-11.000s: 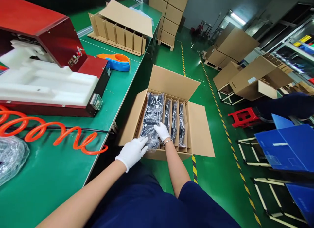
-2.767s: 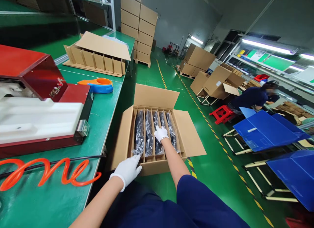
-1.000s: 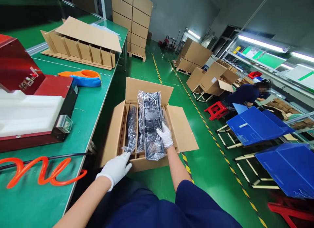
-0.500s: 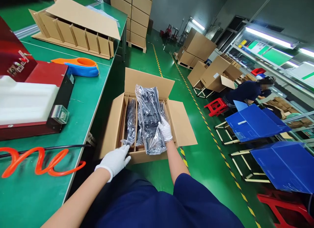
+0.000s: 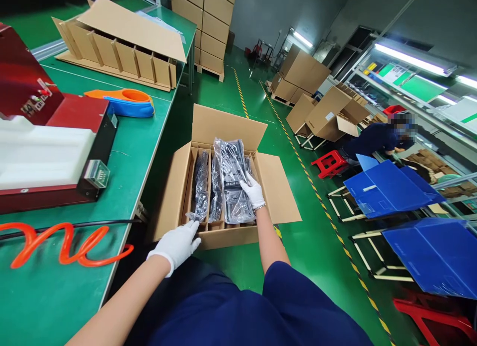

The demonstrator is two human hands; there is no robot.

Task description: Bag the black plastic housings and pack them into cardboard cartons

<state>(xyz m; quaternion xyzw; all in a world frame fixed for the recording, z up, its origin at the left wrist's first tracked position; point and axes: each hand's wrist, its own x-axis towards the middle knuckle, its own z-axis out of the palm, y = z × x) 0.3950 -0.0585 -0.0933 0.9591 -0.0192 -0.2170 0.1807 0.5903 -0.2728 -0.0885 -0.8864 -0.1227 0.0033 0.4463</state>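
Observation:
An open cardboard box [image 5: 219,239] stands in front of me, split by cardboard dividers into slots. Black parts in clear plastic bags stand in its left slots, one bagged part [image 5: 201,182] at the far left and another [image 5: 216,189] beside it. My gloved right hand [image 5: 253,191] grips the right side of a larger bagged black part [image 5: 233,179], which lies tilted over the right slots. At the box's near left edge is my gloved left hand [image 5: 177,244], thumb apart, fingertips by the loose end of the leftmost bag; whether they touch it is unclear.
On the green table [image 5: 137,152] at left are a red machine [image 5: 85,112], a blue-and-orange tape holder [image 5: 128,103], a coiled orange hose [image 5: 70,246] and a cardboard divider piece [image 5: 122,52]. Blue boxes [image 5: 391,187] on frames and a seated person [image 5: 368,139] are at right.
The bagged part in my right hand has gone down and slightly right, showing more of the bagged part in the neighbouring slot. My left hand has stayed at the box edge.

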